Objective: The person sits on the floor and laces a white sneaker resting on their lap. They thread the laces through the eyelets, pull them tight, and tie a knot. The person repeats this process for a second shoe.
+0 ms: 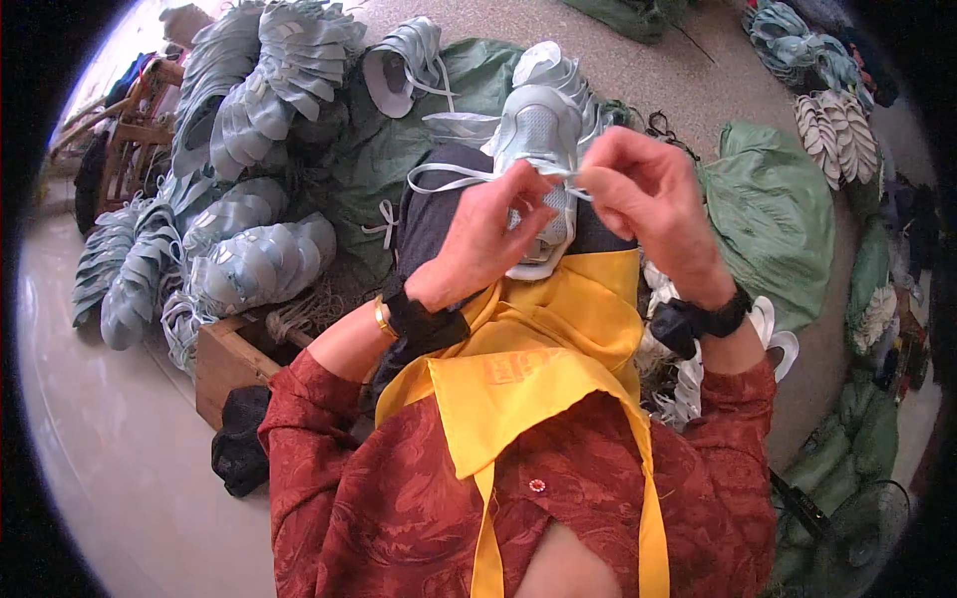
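Pale shoe (538,125), upper centre of frame, long axis running up it; right hand (653,204) pinches the lace (580,193) at its right edge. Left hand (483,234) overlaps the shoe, nearer; its grip I can't tell.

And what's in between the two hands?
In the head view, a thin white lace and part of a pale blue-grey mesh shoe show between the left hand and right hand.
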A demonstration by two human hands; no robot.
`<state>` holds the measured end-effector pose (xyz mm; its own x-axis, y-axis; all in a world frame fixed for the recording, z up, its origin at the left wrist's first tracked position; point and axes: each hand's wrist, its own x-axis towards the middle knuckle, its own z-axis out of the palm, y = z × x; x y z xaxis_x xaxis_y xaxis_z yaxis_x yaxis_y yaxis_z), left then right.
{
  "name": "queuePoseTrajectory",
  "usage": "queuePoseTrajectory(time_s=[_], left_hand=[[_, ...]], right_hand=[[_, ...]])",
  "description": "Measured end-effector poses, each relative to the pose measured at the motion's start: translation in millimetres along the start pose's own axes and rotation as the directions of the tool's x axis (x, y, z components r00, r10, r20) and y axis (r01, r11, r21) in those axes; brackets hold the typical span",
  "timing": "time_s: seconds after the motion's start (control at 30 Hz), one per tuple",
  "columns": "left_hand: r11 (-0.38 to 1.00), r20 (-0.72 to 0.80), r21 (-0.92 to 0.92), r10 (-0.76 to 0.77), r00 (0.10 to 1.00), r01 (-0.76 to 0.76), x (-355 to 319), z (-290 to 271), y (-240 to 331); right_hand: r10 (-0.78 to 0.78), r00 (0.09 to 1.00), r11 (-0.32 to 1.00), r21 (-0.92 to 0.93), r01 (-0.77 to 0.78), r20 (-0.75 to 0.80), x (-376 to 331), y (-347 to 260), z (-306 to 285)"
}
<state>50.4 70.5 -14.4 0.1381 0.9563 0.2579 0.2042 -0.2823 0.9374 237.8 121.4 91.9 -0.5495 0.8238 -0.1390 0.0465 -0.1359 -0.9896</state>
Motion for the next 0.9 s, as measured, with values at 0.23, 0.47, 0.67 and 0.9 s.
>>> queuePoseTrajectory(time_s=[0.23,0.47,0.67,0.9], left_hand=[[0.967,0.085,-0.179,-0.168,0.982,0.181,8,2,-16],[0.934,-0.057,-0.228,-0.294,0.954,0.274,-12,-75,-35],[0.925,-0.340,-0.067,-0.374,0.863,0.375,-59,-190,-56],[0.868,-0.262,-0.105,-0.494,0.829,0.485,-69,-212,-53]], right_hand=[[-0.100,0.992,0.981,0.158,0.110,-0.071,15,26,-13],[0.310,0.941,0.950,0.006,-0.312,-0.133,-59,106,-102],[0.441,0.781,0.885,0.361,-0.294,-0.443,-163,152,-213],[0.402,0.750,0.900,0.376,-0.219,-0.526,-208,157,-231]])
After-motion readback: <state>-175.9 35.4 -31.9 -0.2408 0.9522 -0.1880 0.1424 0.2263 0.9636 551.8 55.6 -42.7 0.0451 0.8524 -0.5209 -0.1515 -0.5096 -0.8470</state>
